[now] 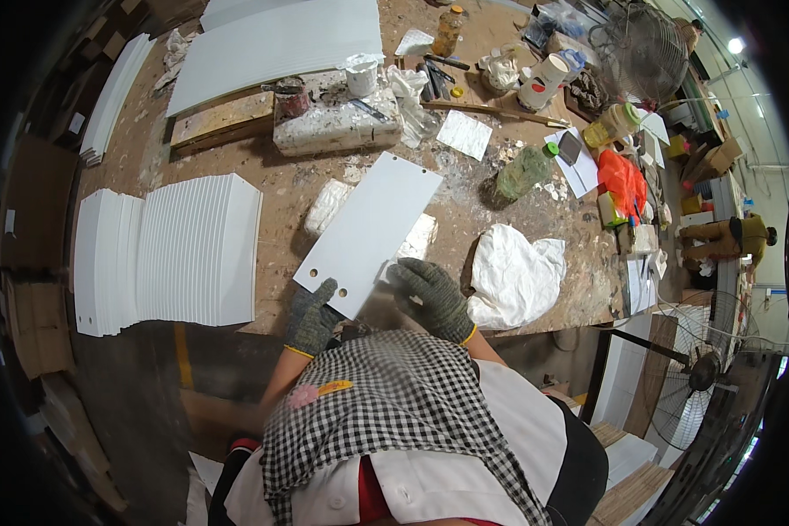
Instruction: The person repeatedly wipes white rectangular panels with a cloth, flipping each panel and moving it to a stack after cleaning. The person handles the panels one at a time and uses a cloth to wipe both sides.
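Note:
A white rectangular panel (373, 228) with two small holes near its close end lies tilted across two white foam blocks (327, 206) on the workbench. My left hand (311, 317), in a grey knit glove, grips the panel's near corner. My right hand (431, 296), also gloved, rests with fingers spread on the panel's near right edge, beside a crumpled white cloth (517, 276).
A fanned stack of white panels (171, 254) lies at the left. Large white sheets (276, 44) sit at the back. A paint-spattered block (337, 123), cups, bottles, tools and papers crowd the far right. A standing fan (701, 373) is at the right; another person (728, 237) stands beyond.

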The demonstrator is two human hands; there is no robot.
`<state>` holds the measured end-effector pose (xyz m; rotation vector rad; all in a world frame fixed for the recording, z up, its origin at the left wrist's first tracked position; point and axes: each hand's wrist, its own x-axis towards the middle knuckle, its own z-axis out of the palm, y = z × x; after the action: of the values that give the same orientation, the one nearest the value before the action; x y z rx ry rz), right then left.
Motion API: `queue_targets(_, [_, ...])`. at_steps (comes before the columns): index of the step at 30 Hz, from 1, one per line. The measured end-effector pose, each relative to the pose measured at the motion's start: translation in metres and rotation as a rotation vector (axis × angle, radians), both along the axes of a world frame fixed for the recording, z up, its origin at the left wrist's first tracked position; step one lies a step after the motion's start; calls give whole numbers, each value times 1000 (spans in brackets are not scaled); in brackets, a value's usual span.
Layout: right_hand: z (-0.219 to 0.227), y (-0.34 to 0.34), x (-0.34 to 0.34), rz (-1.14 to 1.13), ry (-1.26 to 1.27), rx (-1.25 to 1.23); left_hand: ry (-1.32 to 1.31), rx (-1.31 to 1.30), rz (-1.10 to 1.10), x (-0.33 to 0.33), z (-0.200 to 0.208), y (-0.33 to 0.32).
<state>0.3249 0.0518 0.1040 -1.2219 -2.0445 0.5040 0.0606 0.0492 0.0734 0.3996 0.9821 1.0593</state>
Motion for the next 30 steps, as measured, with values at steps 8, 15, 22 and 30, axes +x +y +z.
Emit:
queue_targets(8, [-38, 114, 69, -437, 219, -123, 46, -5, -27, 1, -6, -11])
queue_targets(15, [-35, 107, 62, -343, 159, -29, -57, -80, 33, -1, -7, -9])
queue_targets(22, [-6, -11, -10, 92, 190, -176, -24, -153, 24, -2, -11, -2])
queue_targets(30, [11, 13, 4, -128, 385, -536, 151, 71, -34, -3, -23, 5])
